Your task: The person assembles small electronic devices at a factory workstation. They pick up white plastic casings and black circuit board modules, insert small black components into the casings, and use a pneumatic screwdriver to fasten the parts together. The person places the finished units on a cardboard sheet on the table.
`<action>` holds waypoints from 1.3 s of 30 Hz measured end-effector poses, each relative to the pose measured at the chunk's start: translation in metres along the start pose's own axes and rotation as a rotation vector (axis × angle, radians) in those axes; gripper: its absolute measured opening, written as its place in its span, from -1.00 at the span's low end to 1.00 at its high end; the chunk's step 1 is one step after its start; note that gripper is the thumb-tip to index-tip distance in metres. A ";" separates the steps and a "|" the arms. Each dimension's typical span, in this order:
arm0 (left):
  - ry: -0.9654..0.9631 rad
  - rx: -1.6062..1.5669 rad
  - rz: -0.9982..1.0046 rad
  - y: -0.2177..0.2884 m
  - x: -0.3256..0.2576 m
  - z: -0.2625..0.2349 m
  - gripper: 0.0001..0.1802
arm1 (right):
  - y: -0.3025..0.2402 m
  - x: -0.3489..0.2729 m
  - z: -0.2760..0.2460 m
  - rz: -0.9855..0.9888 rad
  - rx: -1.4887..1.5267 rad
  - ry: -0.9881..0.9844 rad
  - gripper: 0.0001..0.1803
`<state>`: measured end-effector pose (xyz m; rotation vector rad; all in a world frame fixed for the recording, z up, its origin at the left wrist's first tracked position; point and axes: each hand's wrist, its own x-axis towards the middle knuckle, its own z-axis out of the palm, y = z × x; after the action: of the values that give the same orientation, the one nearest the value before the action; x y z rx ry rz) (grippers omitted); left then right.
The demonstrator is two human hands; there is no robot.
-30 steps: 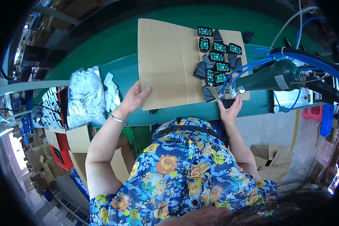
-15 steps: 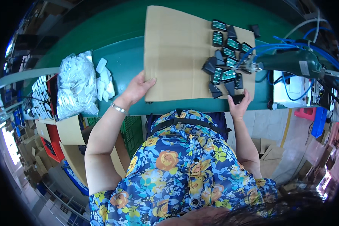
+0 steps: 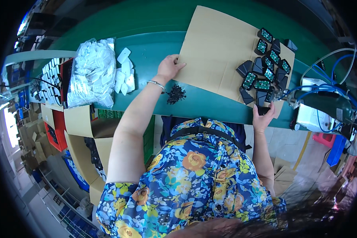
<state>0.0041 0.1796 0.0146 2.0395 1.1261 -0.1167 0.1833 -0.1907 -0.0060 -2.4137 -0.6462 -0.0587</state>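
A large tan cardboard sheet (image 3: 210, 47) lies askew on the green table, its left edge pinched by my left hand (image 3: 171, 68). Toward its right side sits a cluster of black plastic housings (image 3: 244, 68), several with green circuit boards (image 3: 249, 80) showing inside and others plain black. My right hand (image 3: 264, 119) is at the sheet's near right edge, thumb and fingers curled around a black housing (image 3: 262, 110); its underside is hidden. Below my left hand a small heap of thin black pieces (image 3: 175, 94) rests on the table.
Left of the sheet are a clear bag of white plastic pieces (image 3: 92, 73) and loose white plates (image 3: 125, 71). A green tool with blue air hoses (image 3: 325, 104) stands close at right, by a white box (image 3: 311, 117). Open cartons (image 3: 78, 119) stand below left.
The cardboard sheet has turned clockwise and shifted right in view, carrying the housings. Both hands moved with it. The heap of thin black pieces has come into sight.
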 end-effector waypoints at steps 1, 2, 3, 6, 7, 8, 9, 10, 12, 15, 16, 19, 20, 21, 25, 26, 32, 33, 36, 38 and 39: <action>0.022 0.002 -0.013 -0.004 0.002 0.003 -0.63 | 0.002 -0.002 0.002 -0.013 -0.036 0.006 -0.15; 0.042 0.005 -0.025 -0.009 0.003 0.005 -0.64 | 0.005 -0.005 0.005 -0.025 -0.073 0.012 -0.14; 0.062 0.002 -0.035 -0.011 0.005 0.007 -0.65 | 0.009 -0.006 0.006 -0.040 -0.115 0.022 -0.13; 0.091 0.043 0.081 -0.016 0.006 0.007 -0.65 | 0.022 -0.007 0.006 -0.068 -0.189 -0.035 -0.11; 0.095 -0.027 0.083 -0.025 0.007 0.013 -0.66 | 0.022 -0.004 0.002 -0.069 -0.148 -0.024 -0.11; 0.104 -0.090 0.085 -0.035 0.009 0.018 -0.66 | 0.015 0.000 -0.005 -0.022 -0.088 -0.038 -0.14; 0.091 -0.088 0.065 -0.032 0.009 0.016 -0.65 | 0.012 0.005 -0.012 -0.033 -0.066 -0.034 -0.18; 0.079 -0.082 0.039 -0.028 0.005 0.013 -0.64 | 0.010 0.010 -0.018 -0.044 -0.039 -0.035 -0.23; 0.134 0.007 0.063 -0.017 -0.002 0.010 -0.62 | 0.007 0.028 -0.035 -0.056 0.069 -0.002 -0.29; 0.289 0.173 0.059 0.021 -0.014 -0.002 -0.59 | 0.027 0.049 -0.040 0.048 0.062 0.030 -0.36; 0.352 0.183 0.241 0.034 -0.009 -0.003 -0.59 | 0.036 0.059 -0.039 0.098 0.032 0.043 -0.38; 0.428 0.174 0.705 0.084 0.009 0.000 -0.60 | 0.048 0.078 -0.021 -0.054 -0.030 0.149 -0.49; 0.380 0.144 0.805 0.114 0.016 0.006 -0.61 | 0.047 0.083 -0.017 -0.104 -0.059 0.155 -0.52; 0.353 0.101 0.868 0.139 0.028 0.021 -0.62 | 0.042 0.085 -0.016 -0.080 -0.012 0.075 -0.56; 0.079 0.041 0.972 0.253 0.091 0.084 -0.56 | 0.070 0.097 -0.028 0.085 0.293 -0.033 -0.60; 0.063 0.047 0.978 0.277 0.107 0.100 -0.53 | 0.085 0.103 -0.032 0.047 0.131 -0.087 -0.60; -0.086 0.332 0.813 0.366 0.178 0.210 -0.51 | 0.085 0.111 -0.030 0.083 0.163 0.074 -0.56; -0.127 0.456 0.806 0.370 0.187 0.218 -0.63 | 0.088 0.117 -0.025 0.111 0.202 0.080 -0.56; -0.094 0.284 0.790 0.365 0.224 0.241 -0.74 | 0.060 0.147 -0.023 0.194 0.237 -0.115 -0.51; 0.006 0.182 0.902 0.364 0.210 0.216 -0.79 | 0.061 0.154 -0.018 0.317 0.244 -0.249 -0.46; 0.020 0.097 0.937 0.367 0.195 0.191 -0.81 | 0.058 0.156 -0.027 0.392 0.334 -0.270 -0.47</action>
<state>0.4491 0.0747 0.0183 2.4468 0.0895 0.3236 0.3501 -0.1786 0.0131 -2.1912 -0.2591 0.5049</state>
